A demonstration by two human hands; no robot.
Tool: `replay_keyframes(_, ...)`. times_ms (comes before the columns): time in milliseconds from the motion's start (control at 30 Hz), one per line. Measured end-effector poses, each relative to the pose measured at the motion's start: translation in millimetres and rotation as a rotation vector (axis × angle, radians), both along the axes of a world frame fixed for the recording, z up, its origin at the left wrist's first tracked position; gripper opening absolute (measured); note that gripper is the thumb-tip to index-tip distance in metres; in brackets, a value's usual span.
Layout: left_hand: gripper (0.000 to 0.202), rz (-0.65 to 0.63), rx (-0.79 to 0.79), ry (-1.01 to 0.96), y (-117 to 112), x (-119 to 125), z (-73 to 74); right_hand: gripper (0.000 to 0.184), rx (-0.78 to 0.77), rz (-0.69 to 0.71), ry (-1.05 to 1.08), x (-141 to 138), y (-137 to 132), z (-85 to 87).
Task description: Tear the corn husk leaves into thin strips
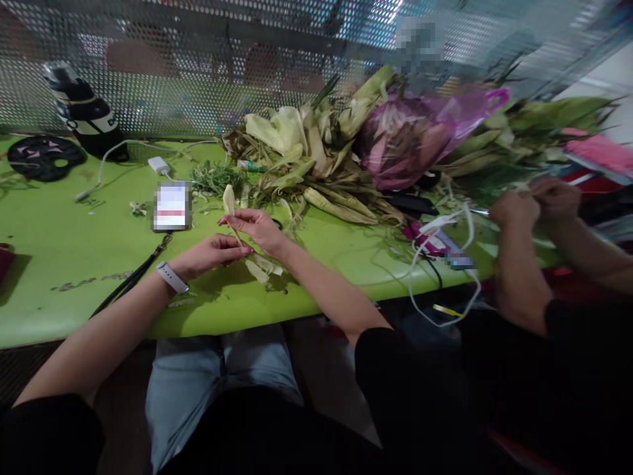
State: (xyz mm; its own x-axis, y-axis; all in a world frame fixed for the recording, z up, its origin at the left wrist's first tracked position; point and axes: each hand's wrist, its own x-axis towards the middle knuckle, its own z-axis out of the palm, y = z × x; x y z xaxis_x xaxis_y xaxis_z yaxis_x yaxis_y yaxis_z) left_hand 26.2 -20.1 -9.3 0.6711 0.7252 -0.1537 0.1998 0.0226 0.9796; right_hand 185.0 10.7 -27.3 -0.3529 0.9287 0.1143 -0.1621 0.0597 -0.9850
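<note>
Left hand (210,254) and right hand (257,227) are both pinching closed on a pale ear (229,198), peeling it over a few husk scraps (264,267), with the big pile (306,165) looking mostly untouched.

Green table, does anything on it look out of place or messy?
Yes. A white cable hangs in a loop off the front edge of the table, beside another person's arm, where it could snag. Torn scraps lie by the left hand and right hand, which pinch a husk strip.
</note>
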Motion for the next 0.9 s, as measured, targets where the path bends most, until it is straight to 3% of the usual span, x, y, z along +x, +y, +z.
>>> replay_keyframes(100, 0.031, 0.054, -0.041, -0.032, 2.8, -2.2, -3.9, 0.028, 0.007, 0.015, -0.090, 5.1, -0.1, 4.4)
replay_keyframes(267, 0.036, 0.248, -0.133, -0.179, 12.8, -11.1, -8.6, 0.039, 0.136, -0.029, -0.366, 29.1, -2.8, 18.1)
replay_keyframes(400, 0.030, 0.317, -0.172, -0.255, 17.2, -14.7, -8.8, 0.028, 0.096, 0.088, -0.522, 39.7, -6.7, 25.3)
replay_keyframes(533, 0.021, 0.327, -0.123, -0.292, 16.2, -14.0, -6.8, 0.024, 0.081, 0.092, -0.554, 37.4, -8.2, 24.8)
replay_keyframes(767, 0.023, 0.460, -0.006, -0.263, 15.4, -11.7, -5.1, 0.023, 0.406, -0.079, -0.588, 35.6, -3.5, 18.4)
replay_keyframes(900, 0.022, 0.454, -0.021, -0.306, 14.9, -11.0, -5.2, 0.016, 0.536, -0.201, -0.601, 33.1, -6.5, 19.0)
